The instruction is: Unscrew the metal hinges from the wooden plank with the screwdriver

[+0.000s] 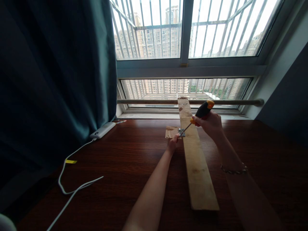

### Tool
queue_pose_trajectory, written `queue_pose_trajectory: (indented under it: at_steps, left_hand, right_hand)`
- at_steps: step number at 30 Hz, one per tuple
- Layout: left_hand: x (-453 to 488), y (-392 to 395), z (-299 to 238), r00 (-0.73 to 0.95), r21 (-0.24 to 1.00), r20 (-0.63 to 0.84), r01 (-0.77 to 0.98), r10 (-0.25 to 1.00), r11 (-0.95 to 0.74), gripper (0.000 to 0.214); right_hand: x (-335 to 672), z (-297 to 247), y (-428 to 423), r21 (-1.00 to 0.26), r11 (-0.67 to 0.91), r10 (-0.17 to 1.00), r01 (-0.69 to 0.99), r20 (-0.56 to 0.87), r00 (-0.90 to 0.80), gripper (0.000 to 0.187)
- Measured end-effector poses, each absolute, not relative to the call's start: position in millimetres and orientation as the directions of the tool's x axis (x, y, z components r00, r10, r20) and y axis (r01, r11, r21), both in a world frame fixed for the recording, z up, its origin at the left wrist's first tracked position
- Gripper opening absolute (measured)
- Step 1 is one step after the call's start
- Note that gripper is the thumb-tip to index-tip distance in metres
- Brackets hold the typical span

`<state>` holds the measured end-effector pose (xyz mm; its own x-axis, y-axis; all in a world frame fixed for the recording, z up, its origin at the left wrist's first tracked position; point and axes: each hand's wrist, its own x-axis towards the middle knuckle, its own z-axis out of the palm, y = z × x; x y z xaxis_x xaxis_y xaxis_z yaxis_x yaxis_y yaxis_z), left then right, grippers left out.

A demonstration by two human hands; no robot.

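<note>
Both bare forearms reach away from the camera over a dark reddish-brown wooden table [120, 166]. Between them lies a long pale wooden plank [197, 166], running from the near table toward the window's rail [149, 101]. Wrapped firmly around the black-and-orange handled screwdriver [201, 113], the right hand [209, 124] angles the shaft down and to its left, the tip on a small silver metal hinge [182, 132] at the plank's left edge. Just below that tip, the left hand [172, 143] pinches its fingertips against the hinge, beside a small pale wood block [171, 132]. Well left of the grip lie a white power bank [103, 130] and its white cable [72, 189], near a dark teal curtain [55, 73].
</note>
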<state>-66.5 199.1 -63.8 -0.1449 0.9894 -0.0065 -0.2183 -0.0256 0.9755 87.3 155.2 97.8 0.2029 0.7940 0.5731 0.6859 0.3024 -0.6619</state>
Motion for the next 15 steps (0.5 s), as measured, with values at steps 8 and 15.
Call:
queue_pose_trajectory:
  at_steps: [8, 15]
  left_hand:
    - [-69.1, 201.0, -66.0, -0.072, 0.984, -0.003, -0.175, 0.997, -0.009, 0.023]
    - [-69.1, 199.8, -65.1, -0.062, 0.988, -0.055, -0.149, 0.997, 0.045, 0.03]
  right_hand:
    - [86.1, 100.8, 151.0, -0.674, 0.298, 0.811, 0.676, 0.552, 0.193, 0.03]
    - [83.9, 99.1, 151.7, -0.657, 0.349, 0.794, 0.668, 0.587, 0.162, 0.031]
